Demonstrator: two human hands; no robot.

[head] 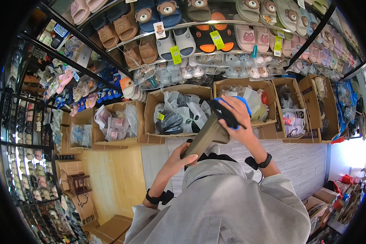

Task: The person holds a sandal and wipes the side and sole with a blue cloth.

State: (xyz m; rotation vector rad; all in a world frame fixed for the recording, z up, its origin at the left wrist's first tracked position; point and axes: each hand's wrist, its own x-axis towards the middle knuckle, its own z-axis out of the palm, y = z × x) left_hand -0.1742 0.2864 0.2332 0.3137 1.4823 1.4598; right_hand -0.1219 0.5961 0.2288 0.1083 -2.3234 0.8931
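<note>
My left hand (183, 158) grips the lower end of an olive-brown slipper (202, 138), its thumb on the side edge. The slipper stands tilted in front of my body, its other end up under my right hand. My right hand (236, 117) holds a black brush (224, 113) with a blue part (243, 103), or a similar black and blue item, against the slipper's upper end. Its exact kind cannot be told. Behind the slipper is a cardboard box (178, 134) of bagged dark footwear (170, 120). Both my wrists wear black bands.
Cardboard boxes with bagged slippers (117, 125) stand in a row before me, among them a right-hand box (315, 106). Above them are shelves of slippers with metal edges (213, 23) and black posts (312, 36). Closed cartons (113, 228) lie at lower left, more goods at lower right.
</note>
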